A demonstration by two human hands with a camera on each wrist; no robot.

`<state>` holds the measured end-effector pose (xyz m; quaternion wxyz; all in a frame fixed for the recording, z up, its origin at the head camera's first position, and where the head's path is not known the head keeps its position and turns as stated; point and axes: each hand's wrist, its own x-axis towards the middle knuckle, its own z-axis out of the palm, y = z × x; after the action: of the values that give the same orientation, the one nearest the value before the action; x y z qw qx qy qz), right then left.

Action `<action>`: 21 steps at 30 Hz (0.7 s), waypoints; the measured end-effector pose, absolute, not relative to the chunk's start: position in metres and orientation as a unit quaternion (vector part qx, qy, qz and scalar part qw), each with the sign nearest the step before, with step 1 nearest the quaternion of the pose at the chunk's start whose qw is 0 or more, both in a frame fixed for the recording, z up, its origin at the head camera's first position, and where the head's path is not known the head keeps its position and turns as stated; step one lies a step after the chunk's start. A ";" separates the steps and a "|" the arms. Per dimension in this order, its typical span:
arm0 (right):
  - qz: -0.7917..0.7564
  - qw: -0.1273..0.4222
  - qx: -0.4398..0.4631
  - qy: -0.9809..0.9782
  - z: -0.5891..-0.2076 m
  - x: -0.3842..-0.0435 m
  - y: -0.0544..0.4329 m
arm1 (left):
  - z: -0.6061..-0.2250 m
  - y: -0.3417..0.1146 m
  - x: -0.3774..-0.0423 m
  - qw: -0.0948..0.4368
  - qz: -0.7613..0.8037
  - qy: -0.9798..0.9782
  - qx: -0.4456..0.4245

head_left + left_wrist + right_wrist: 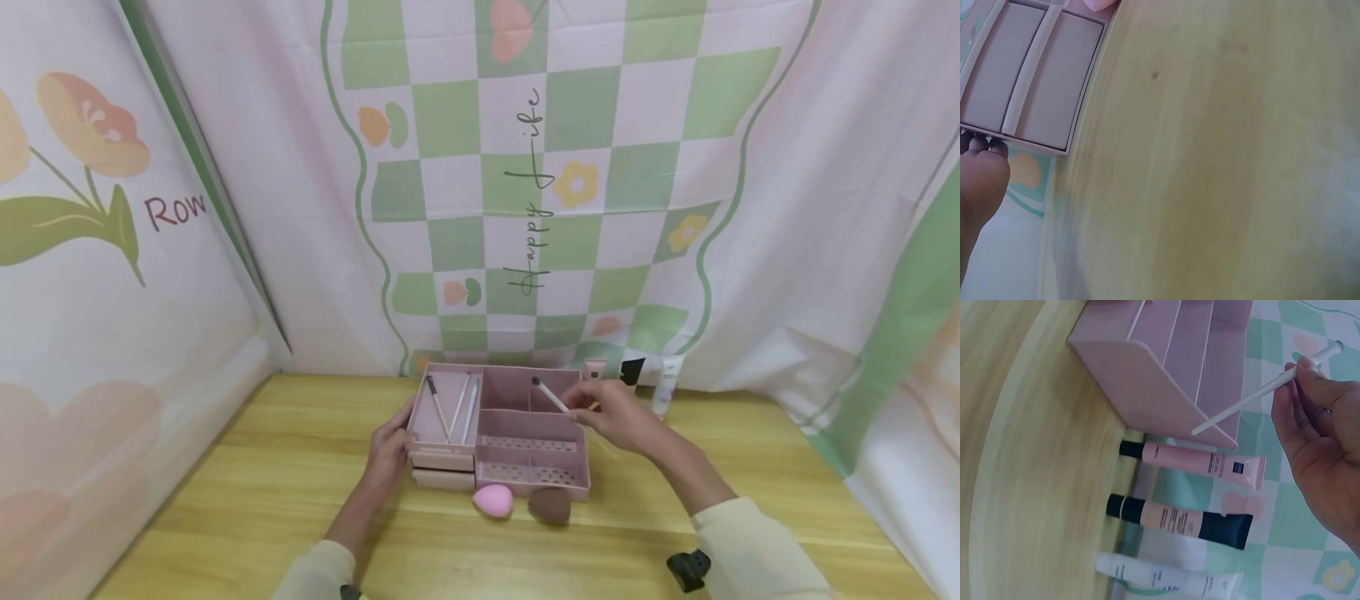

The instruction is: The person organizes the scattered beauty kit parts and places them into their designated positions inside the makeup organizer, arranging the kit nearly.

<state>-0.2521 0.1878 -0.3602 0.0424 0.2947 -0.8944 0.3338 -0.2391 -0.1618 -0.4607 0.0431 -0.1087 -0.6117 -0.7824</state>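
A pink makeup organizer (532, 427) with drawers at its front left stands on the table. My left hand (390, 446) holds its left side, fingers along the wall and thumb by the front corner; in the left wrist view curled fingers (985, 147) meet the side beside the drawers (1054, 75). Over the right compartments, my right hand (611, 412) pinches a white-handled makeup brush (550, 395) between thumb and fingers, its dark bristles pointing up and left. In the right wrist view the brush handle (1247, 399) slants across the organizer's edge. Several slim brushes (450, 412) lie in the top left tray.
A pink makeup sponge (493, 501) and a brown one (550, 505) sit at the organizer's front. To its right stand a pink tube (1204, 464), a black-and-beige tube (1179, 522) and a white tube (1169, 578). A patterned curtain (510, 183) hangs behind the table.
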 end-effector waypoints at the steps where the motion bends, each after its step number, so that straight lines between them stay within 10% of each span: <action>1: 0.333 0.042 0.295 -0.895 -0.360 -0.254 0.186 | -0.461 -0.162 -0.239 0.042 -0.784 -0.610 -0.106; 21: 0.384 0.023 0.289 -0.877 -0.377 -0.284 0.154 | -0.460 -0.162 -0.239 0.039 -0.784 -0.611 -0.104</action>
<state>-0.2837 0.1540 -0.3773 0.0230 0.2885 -0.8768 0.3839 -0.2389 -0.1622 -0.4603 0.0387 -0.1036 -0.6109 -0.7839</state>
